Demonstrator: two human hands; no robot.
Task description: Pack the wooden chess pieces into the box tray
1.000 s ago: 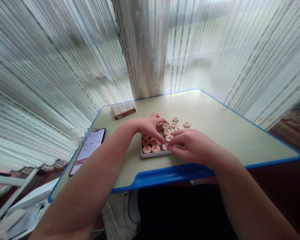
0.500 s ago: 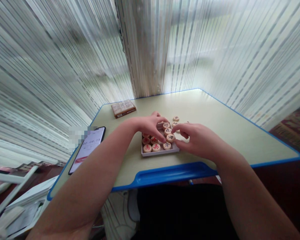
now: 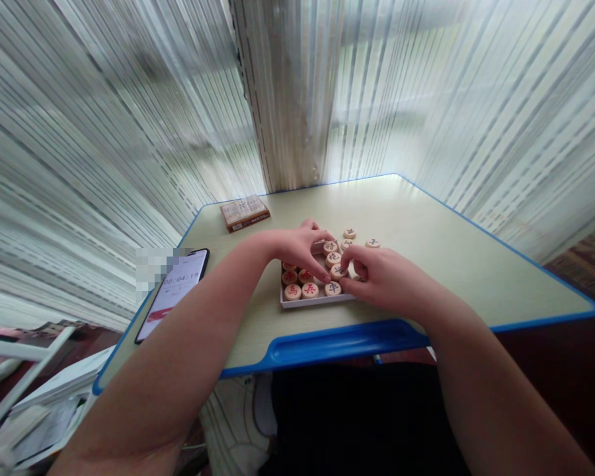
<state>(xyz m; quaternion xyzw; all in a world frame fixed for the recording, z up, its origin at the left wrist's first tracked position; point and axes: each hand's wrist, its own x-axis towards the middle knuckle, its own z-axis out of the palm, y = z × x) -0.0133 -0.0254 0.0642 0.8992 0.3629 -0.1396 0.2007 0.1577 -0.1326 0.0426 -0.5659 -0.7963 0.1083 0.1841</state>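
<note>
A shallow white box (image 3: 297, 305) holds several round wooden Chinese chess pieces, with red-marked ones like the front-left piece (image 3: 292, 292) on the left and dark-marked ones on the right. My left hand (image 3: 305, 248) reaches over the box, thumb and forefinger spread apart beside the dark-marked column. With thumb and forefinger, my right hand (image 3: 371, 270) pinches the right edge of a dark-marked chess piece (image 3: 338, 272). Just in front of that piece lies another dark-marked chess piece (image 3: 332, 289). My left hand hides part of the box's back.
Loose pieces, including one at the right (image 3: 372, 243) and one farther back (image 3: 350, 233), lie beyond the box. A printed carton (image 3: 245, 213) sits at the back left. A phone (image 3: 176, 294) showing a timer lies by the left edge of the blue-rimmed table (image 3: 456, 264).
My right hand has shifted slightly left, its thumb and forefinger drawing closer at the piece. A loose piece behind it shows more fully. My left hand has hardly moved.
</note>
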